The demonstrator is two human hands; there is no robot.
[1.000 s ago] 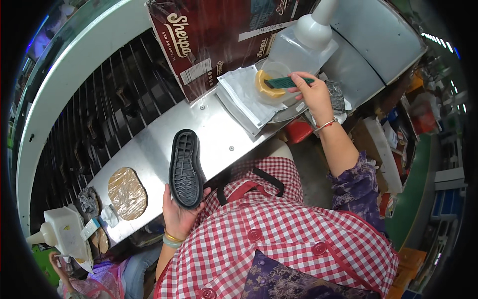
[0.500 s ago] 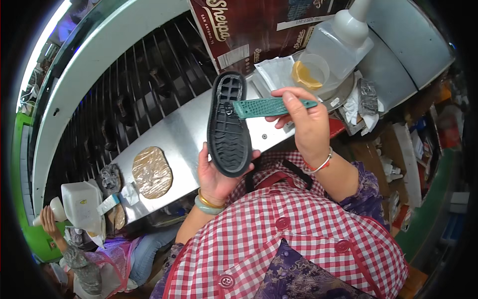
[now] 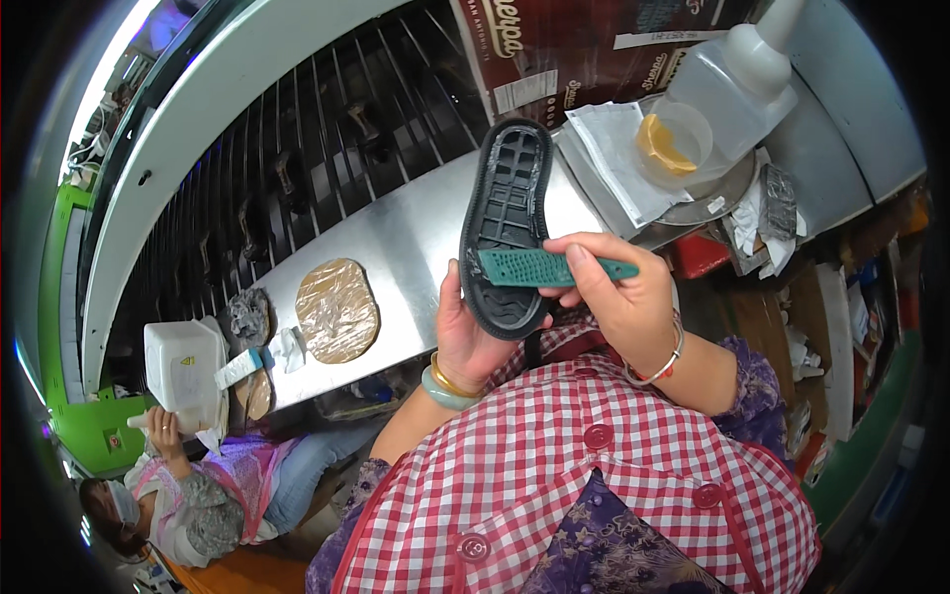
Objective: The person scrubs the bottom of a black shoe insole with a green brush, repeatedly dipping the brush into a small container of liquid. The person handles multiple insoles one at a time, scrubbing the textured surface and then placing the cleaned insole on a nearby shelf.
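My left hand (image 3: 470,337) grips a black rubber shoe sole (image 3: 507,223) from below, its ribbed inner side facing up. My right hand (image 3: 614,297) holds a green brush (image 3: 549,267) by its handle, the brush head lying across the heel end of the sole. Both hands are raised in front of my chest, over the near edge of a steel worktable (image 3: 396,247). A plastic cup of yellow glue (image 3: 673,144) stands on a cloth-covered stand at the upper right, beyond the sole's toe.
A brown wrapped oval pad (image 3: 336,309) lies on the steel table to the left. A black slatted conveyor (image 3: 277,178) runs behind the table. A large white plastic bottle (image 3: 737,84) and a dark red carton (image 3: 574,49) stand at the back right. A seated person (image 3: 198,495) holds a white jug (image 3: 183,366) at the lower left.
My right hand left the glue cup with the green brush and brought it to the sole. My left hand lifted the sole off the table toward my chest.
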